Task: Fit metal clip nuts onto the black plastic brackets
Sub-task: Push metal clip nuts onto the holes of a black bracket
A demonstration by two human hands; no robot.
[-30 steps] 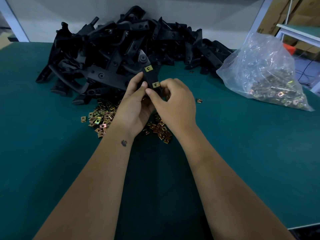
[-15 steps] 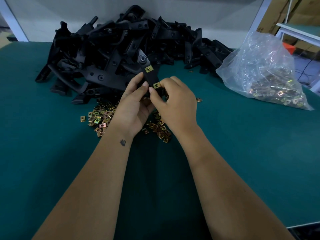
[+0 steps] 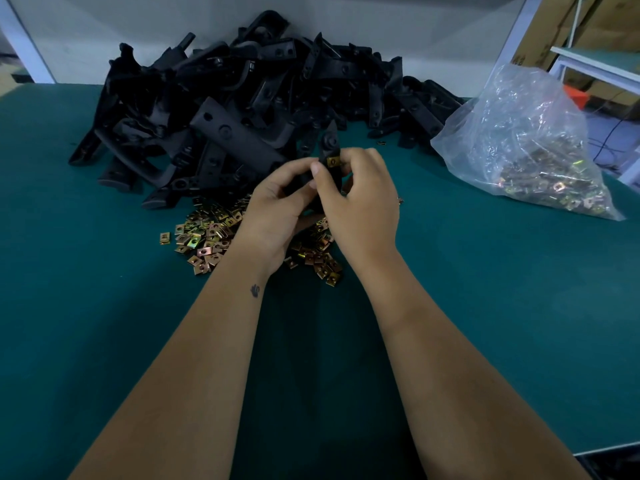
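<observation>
Both hands meet over the middle of the green counter [image 3: 104, 323], working on one black bracket [image 3: 328, 142] held upright between them. The left hand [image 3: 277, 206] curls round the bracket's lower part from the left; the right hand [image 3: 360, 199] wraps it from the right, with thumb and fingertips pinching at a brass-coloured clip nut [image 3: 333, 161] that sits on the bracket just below its rounded top. Both grips are therefore closed on the bracket, the right one also on the nut.

By the look of it, the step in hand is pressing this nut home onto the bracket's edge. Whether it is fully seated cannot be told, since the fingers cover its sides. The next move probably calls for a firm push along the bracket until the nut's hole lines up with the hole beneath, while the left hand keeps the part from twisting.

Loose nuts [image 3: 204, 237] lie scattered on the counter just below the hands. A heap of brackets [image 3: 242, 98] fills the far side, and a clear bag of nuts [image 3: 526, 143] lies to the far right.

No brand, label or legible writing shows on the parts or the bag; marks on the cardboard boxes [image 3: 540, 32] at far right are too small to read.
</observation>
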